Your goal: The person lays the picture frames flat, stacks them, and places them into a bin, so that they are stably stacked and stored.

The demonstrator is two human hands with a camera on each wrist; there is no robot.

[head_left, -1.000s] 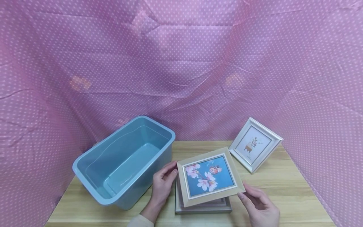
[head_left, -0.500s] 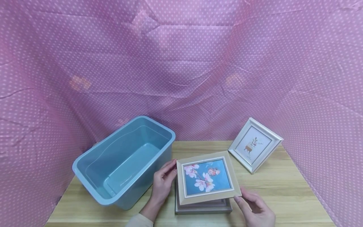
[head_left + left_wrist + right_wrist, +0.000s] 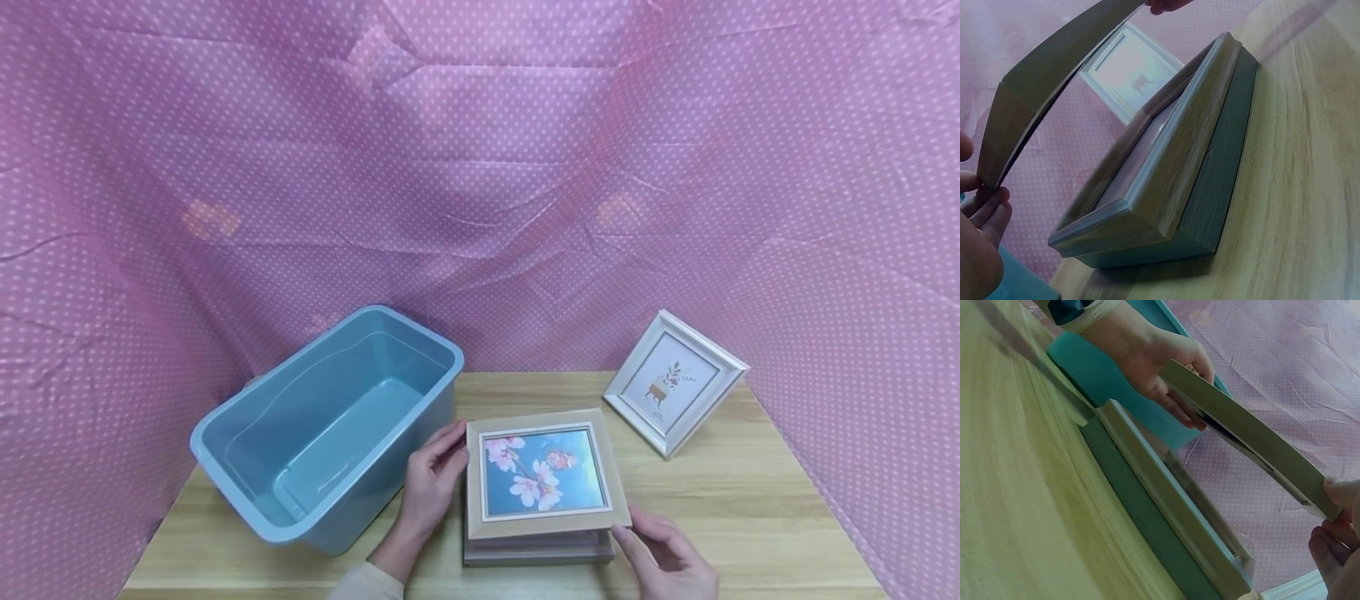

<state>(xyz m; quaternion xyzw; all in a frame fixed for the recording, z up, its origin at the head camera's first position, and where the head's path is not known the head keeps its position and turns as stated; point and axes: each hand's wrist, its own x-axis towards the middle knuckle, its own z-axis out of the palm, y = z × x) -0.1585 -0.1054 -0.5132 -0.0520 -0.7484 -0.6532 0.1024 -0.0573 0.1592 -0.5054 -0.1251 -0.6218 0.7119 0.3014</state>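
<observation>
Both hands hold a beige picture frame (image 3: 609, 467) with pink blossoms on a blue picture. My left hand (image 3: 432, 487) pinches its left edge, and my right hand (image 3: 666, 557) grips the near right corner between thumb and fingers. Below it lies another picture frame (image 3: 1166, 169), face up on a darker layer, on the wooden table. In both wrist views a gap separates the held frame (image 3: 1254, 440) from the one underneath. Most of the lower frame is hidden from above; just its near side shows in the head view.
A blue plastic bin (image 3: 408, 454) stands at the left, close to my left hand. A white picture frame (image 3: 633, 367) with a potted-plant print leans upright at the back right of the wooden table (image 3: 780, 517). Pink dotted cloth (image 3: 480, 208) surrounds the table.
The blossom frame has come down and turned slightly, so it lines up more closely with the frame below. My right hand has shifted left and slightly lower with it; my left hand stays nearly still.
</observation>
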